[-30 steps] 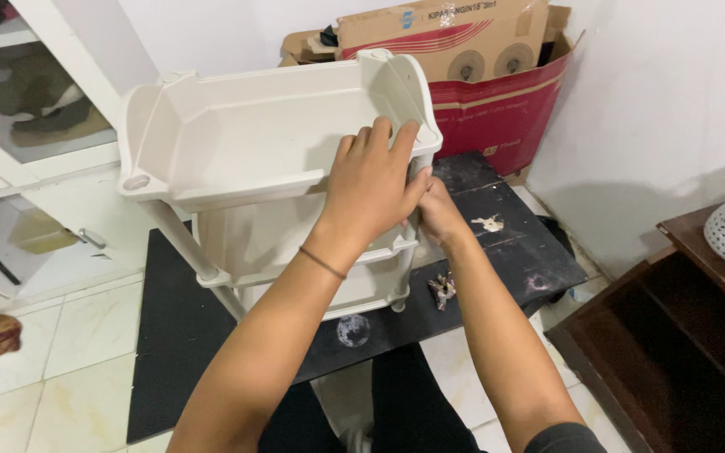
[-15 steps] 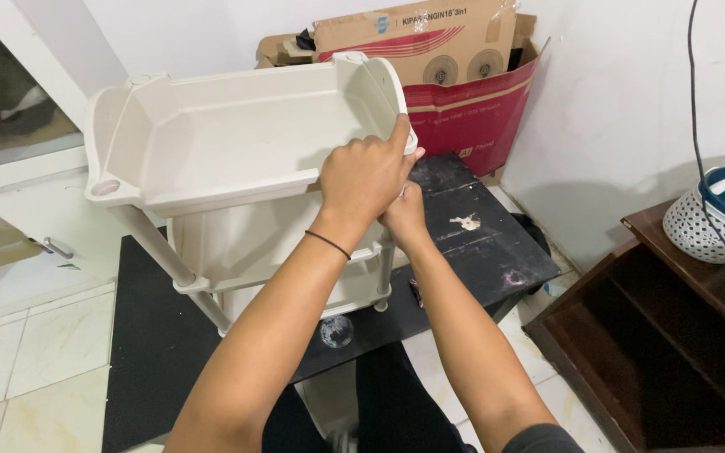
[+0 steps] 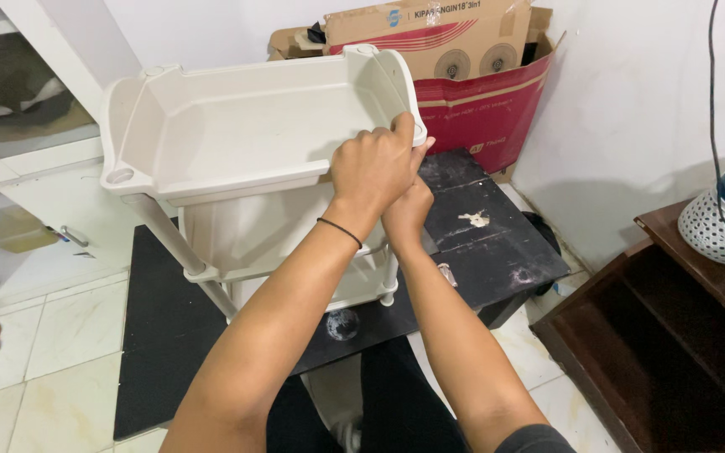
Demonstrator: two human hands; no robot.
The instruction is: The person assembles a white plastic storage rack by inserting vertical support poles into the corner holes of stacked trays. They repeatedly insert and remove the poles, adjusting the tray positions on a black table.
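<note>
A cream plastic rack with stacked trays stands on a black board [image 3: 497, 243]. Its top tray [image 3: 211, 189] tilts toward me. My left hand [image 3: 375, 168], with a thin dark band on the wrist, is clenched over the tray's near right corner, the thumb up along the rim. My right hand [image 3: 406, 216] sits just beneath it, closed around the corner post under the tray; the left hand hides most of its fingers. A lower tray [image 3: 237, 268] and a slanted cream post [image 3: 169, 239] show below.
A red and brown cardboard box [image 3: 480, 92] leans in the back corner. A dark wooden cabinet [image 3: 673, 335] stands at the right, with a white dotted basket [image 3: 719, 222] on it and a black cable [image 3: 711, 101] hanging above. A white cupboard [image 3: 35, 151] is at the left.
My left hand has gone from lying flat with spread fingers on the tray corner to a tight fist on it. My right hand stays under the corner.
</note>
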